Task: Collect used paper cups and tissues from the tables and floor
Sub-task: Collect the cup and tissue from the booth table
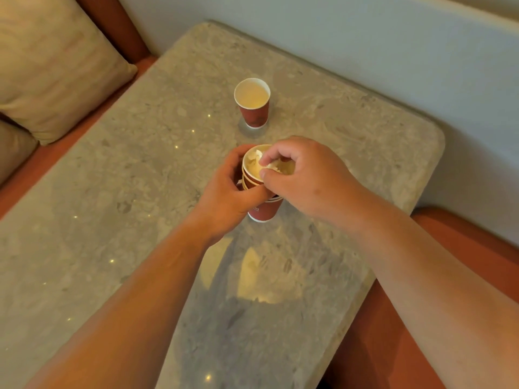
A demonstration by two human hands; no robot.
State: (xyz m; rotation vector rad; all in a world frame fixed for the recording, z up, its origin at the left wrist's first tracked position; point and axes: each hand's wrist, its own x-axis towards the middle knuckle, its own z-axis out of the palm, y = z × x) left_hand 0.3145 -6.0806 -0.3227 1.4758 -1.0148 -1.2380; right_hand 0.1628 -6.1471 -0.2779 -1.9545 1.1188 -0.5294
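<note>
Tissue half hidden under right hand.

Both hands hide most of the cup stack.

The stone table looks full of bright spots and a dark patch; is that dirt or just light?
Head view: just light. The polished grey stone table mirrors small ceiling lights as sparkles, and the dark patch with a yellow glow is reflection below the arms.

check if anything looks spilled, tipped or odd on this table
Nothing spilled or tipped. The lone cup stands upright beyond the hands. The left hand holds the stacked cups while the right hand pinches a crumpled tissue in the top cup.
</note>
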